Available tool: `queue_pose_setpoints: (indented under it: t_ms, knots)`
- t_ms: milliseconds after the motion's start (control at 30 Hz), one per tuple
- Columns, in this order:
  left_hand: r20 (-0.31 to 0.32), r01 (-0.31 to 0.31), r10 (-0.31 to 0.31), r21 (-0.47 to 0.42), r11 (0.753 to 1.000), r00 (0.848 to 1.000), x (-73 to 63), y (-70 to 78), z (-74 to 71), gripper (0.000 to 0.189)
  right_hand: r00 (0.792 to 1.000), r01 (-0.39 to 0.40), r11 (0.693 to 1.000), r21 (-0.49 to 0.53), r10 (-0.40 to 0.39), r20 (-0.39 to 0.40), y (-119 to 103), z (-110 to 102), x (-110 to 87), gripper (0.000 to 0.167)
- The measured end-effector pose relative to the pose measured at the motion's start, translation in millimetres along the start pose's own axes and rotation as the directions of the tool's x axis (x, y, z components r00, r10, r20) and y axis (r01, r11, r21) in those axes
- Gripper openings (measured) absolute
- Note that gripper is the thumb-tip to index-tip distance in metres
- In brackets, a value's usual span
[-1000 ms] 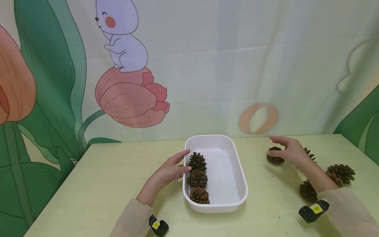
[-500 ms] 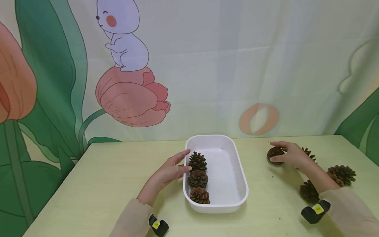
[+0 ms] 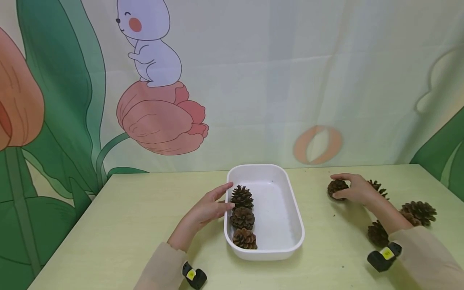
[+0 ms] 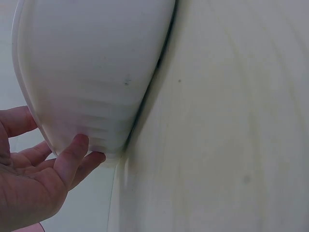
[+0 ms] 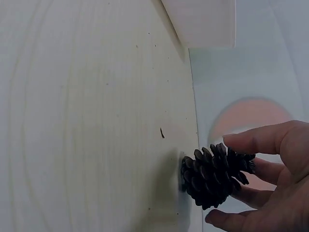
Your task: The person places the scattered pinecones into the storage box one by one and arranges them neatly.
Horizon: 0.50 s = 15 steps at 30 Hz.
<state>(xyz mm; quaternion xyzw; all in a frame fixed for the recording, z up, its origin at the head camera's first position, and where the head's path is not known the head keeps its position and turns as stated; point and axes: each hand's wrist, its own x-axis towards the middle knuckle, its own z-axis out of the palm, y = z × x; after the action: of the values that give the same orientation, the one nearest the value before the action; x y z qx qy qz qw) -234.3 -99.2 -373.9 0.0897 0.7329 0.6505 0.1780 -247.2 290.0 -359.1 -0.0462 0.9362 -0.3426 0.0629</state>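
Observation:
In the head view a white plastic tray [image 3: 272, 217] stands on the table, with three pine cones [image 3: 242, 218] in a row along its left inner wall. My left hand [image 3: 208, 208] holds the tray's left rim; seen from the left wrist, some fingers [image 4: 75, 154] press its outer wall while others reach over the edge. To the right of the tray, my right hand [image 3: 357, 190] grips a brown pine cone [image 3: 336, 190] standing at the back of the table. From the right wrist, the thumb and fingers surround this pine cone [image 5: 212, 176], its base close to the tabletop.
Further pine cones lie at the right: one [image 3: 378, 188] behind the right hand, one [image 3: 378, 234] under the forearm and one [image 3: 419, 212] beyond it. A printed curtain [image 3: 239, 100] hangs along the back edge of the pale wooden table [image 3: 145, 225].
My right thumb and fingers have closed in around the pine cone, which stays about where it was. The left hand and the tray have kept still.

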Motion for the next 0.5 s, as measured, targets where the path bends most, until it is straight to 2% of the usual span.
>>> queue_pose_setpoints:
  t_ms: [500]
  knots:
    - [0.003,-0.002,0.002,0.003,1.0,1.0,-1.1,1.4,0.4,0.061,1.0,0.003,1.0,0.016,-0.003,0.015,4.1,-2.6,-0.1,0.056]
